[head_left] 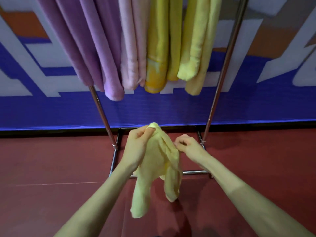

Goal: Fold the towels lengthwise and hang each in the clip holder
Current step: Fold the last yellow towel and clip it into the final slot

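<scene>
Dark red floor [51,159] meets a blue-and-white wall [153,110], perhaps a printed banner.

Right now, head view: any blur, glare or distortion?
Head view: wide-angle bend splays the chrome rack poles and fans the hanging purple, pink and yellow towels; mild softness throughout, lettering on the blue-and-white banner smeared; glints along the poles; the pale yellow terry towel in the left hand casts a soft shadow on the red floor.
</scene>
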Available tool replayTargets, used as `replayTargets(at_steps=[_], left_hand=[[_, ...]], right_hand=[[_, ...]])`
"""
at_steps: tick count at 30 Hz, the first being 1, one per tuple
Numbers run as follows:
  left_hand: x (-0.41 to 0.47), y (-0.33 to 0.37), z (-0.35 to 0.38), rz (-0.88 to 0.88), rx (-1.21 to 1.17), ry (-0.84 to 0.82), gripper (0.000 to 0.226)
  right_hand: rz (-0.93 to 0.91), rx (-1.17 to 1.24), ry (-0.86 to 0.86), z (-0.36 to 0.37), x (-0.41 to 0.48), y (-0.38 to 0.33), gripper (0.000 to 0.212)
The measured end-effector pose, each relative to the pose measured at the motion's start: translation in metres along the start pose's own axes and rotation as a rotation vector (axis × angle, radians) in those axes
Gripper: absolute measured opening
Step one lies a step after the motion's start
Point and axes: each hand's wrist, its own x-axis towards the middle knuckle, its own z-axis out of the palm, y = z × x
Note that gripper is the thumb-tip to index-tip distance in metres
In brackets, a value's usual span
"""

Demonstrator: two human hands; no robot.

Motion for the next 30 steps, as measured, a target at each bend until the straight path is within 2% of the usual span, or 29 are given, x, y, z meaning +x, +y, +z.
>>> replayTargets(at_steps=[3,7,9,12,17,20,25,30], left_hand=[[-0.003,0.073,-0.014,0.003,0.015,-0.014,0.044],[0.000,0.171,-0.028,0.033,0.094,-0.009,0.044],[0.005,0.227,-0.035,0.014,0.120,-0.009,0.053],[0.009,0.300,-0.042,0.023,0.130,-0.016,0.049],[0.022,0.394,-0.064,0.066,0.252,-0.134,0.047],[0.028,0.429,-0.072,0.089,0.371,-0.203,0.047],[0.031,0.463,-0.096,0.097,0.483,-0.290,0.039],[0.032,0.442,-0.133,0.059,0.899,-0.495,0.034]], right_hand=[[0.010,0.164,-0.038,-0.028,-0.023,-0.073,0.031],[0.051,0.361,-0.126,-0.059,-0.056,-0.174,0.041],[0.032,0.367,-0.163,-0.076,-0.071,-0.234,0.033],[0.021,0.303,-0.196,-0.100,-0.090,-0.309,0.051],[-0.012,0.133,-0.192,-0.127,-0.104,-0.410,0.009],[-0.056,0.060,-0.072,-0.127,-0.104,-0.460,0.019],[-0.122,0.016,0.028,-0.121,-0.095,-0.518,0.011],[-0.178,-0.011,0.060,-0.123,-0.082,-0.537,0.017]])
